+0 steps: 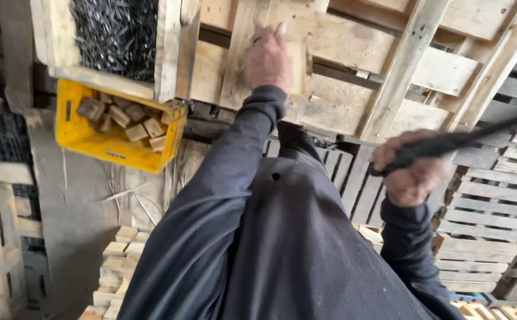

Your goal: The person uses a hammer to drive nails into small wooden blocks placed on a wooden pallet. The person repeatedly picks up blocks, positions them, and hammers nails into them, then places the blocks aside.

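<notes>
Our left hand (268, 59) lies flat on the wood pallet (341, 71). Our right hand (411, 172) is squeezed tight round a black tool handle (448, 144). Yellow crate (80, 136) w/ wood blocks (125, 121) sits left of our left hand.

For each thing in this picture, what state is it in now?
left hand: pressed flat on the wooden pallet
right hand: closed around a black tool handle
yellow crate: holds wooden blocks
wooden box: full of dark nails
</notes>
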Tool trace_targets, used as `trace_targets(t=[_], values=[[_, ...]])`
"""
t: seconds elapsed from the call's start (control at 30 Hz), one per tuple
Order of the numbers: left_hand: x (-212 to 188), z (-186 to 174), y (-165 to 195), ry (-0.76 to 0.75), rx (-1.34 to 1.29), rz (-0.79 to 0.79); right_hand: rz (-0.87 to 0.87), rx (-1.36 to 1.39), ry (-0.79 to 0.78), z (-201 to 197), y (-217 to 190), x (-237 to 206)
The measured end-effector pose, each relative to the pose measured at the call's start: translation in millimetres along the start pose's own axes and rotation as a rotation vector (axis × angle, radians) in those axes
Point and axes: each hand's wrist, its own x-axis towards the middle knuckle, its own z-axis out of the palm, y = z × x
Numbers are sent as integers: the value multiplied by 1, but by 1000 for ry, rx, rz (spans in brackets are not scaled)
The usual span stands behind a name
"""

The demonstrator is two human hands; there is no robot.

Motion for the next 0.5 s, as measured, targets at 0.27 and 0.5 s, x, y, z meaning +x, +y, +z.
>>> trace_targets(t=[0.27,0.5], values=[[0,17,-10,222,-74,111,676,-194,117,30,47,-34],[-2,17,3,409,-21,318,568,-691,69,34,-2,-5]])
